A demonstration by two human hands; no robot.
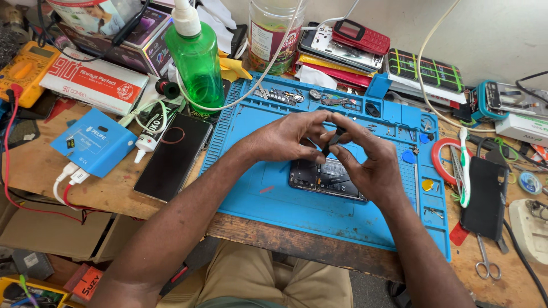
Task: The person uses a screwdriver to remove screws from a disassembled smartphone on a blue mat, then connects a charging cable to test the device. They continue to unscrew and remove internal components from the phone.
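Observation:
My left hand (285,137) and my right hand (371,159) meet above an opened phone (325,179) lying on a blue repair mat (274,194). Both hands pinch a small dark part (333,140) between fingertips, just above the phone's exposed black insides. The phone's upper edge is partly hidden by my fingers.
A black phone screen (174,157) lies left of the mat beside a glue tube (149,137) and a blue box (94,142). A green spray bottle (196,57) stands behind. Toothbrush (464,165), red tape ring (442,159), black case (485,197) and scissors (485,259) lie right.

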